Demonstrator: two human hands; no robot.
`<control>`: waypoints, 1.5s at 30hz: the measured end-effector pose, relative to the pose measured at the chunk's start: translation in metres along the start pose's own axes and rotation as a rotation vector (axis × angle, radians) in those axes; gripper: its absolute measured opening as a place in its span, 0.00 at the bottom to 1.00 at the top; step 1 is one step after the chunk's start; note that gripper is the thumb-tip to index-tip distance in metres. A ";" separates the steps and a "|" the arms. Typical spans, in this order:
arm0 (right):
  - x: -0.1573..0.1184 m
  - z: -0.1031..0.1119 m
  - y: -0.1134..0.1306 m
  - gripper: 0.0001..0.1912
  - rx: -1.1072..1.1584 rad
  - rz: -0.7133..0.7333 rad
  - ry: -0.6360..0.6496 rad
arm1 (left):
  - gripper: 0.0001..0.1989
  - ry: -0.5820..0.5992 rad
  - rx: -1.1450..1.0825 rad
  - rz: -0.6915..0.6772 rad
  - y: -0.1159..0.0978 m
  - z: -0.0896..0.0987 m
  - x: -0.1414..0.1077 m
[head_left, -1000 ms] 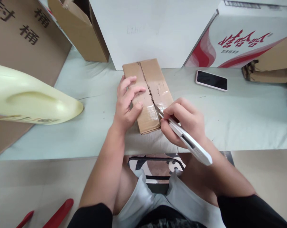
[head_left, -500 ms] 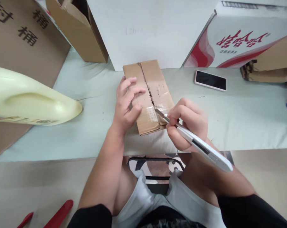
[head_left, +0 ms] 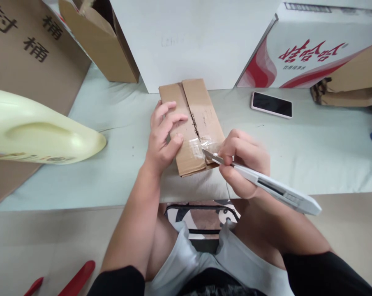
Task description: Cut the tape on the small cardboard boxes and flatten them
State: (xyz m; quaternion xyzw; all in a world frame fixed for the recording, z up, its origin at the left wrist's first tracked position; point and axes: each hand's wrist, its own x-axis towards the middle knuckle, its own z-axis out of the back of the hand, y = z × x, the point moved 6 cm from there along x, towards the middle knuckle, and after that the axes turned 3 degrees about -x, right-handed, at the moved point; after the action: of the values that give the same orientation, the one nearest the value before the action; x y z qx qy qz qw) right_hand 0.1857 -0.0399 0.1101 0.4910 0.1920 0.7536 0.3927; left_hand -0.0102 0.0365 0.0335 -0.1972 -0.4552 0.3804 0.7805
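A small brown cardboard box (head_left: 201,102) lies on the cloth-covered table, with a split seam along its top and clear tape across its near end. My left hand (head_left: 165,137) holds the box at its left side, fingers spread over the top flap. In my right hand (head_left: 244,160) is a white utility knife (head_left: 275,187), closed in my fingers. The knife's extended blade touches or nearly touches the taped seam near the box's front edge; whether it has gone through the tape I cannot tell.
A phone (head_left: 271,105) lies right of the box. Behind stand a white panel or box (head_left: 192,45), a printed carton (head_left: 315,53) and an open brown carton (head_left: 102,45). A pale yellow bottle (head_left: 50,127) is at the left. The table's front edge (head_left: 136,203) runs before my lap.
The blade tip has moved slightly toward me and to the right along the seam. The knife handle has swung right and lies flatter. My left hand stays on the box.
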 end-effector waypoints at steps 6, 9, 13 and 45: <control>-0.001 0.001 0.001 0.09 0.015 -0.018 0.004 | 0.28 -0.007 -0.025 -0.001 -0.001 0.001 0.000; -0.001 0.001 0.002 0.10 0.026 -0.016 0.004 | 0.29 0.006 -0.018 0.020 0.000 0.000 0.001; -0.005 0.002 0.004 0.11 0.131 -0.026 0.019 | 0.30 0.012 -0.013 0.031 -0.001 0.000 0.001; -0.012 0.003 -0.077 0.20 -0.112 -0.429 0.130 | 0.27 -0.006 -0.021 0.036 0.003 0.003 -0.001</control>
State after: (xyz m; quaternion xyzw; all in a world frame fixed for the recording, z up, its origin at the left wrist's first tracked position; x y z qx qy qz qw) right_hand 0.2222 -0.0022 0.0526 0.3669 0.2746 0.6923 0.5575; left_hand -0.0141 0.0376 0.0322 -0.2123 -0.4579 0.3904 0.7700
